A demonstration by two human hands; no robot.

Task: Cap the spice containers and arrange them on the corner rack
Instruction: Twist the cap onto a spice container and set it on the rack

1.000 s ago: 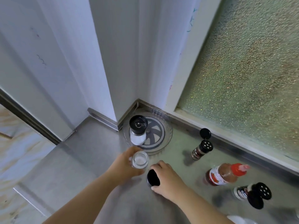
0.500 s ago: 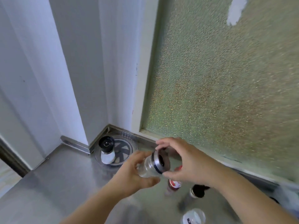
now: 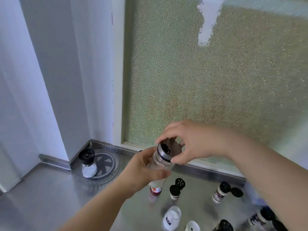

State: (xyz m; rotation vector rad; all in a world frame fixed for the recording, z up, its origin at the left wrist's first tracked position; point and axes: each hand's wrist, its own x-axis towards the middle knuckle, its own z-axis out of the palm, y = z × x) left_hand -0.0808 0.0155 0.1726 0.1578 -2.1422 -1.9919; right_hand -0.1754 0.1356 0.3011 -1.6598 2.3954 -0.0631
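Clear jar (image 3: 160,161) now lifted off tabletop (image 3: 50,194), gripped by left hand (image 3: 143,172); cap (image 3: 164,150) seated, pinched by right hand (image 3: 191,144). Rack placement judged next.

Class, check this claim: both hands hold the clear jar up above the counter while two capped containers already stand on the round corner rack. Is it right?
Not quite. The head view shows only one capped container on the round corner rack. The rest holds: left hand grips the clear jar, right hand its cap.

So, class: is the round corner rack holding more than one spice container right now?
No: only one black-topped shaker stands on the rack.
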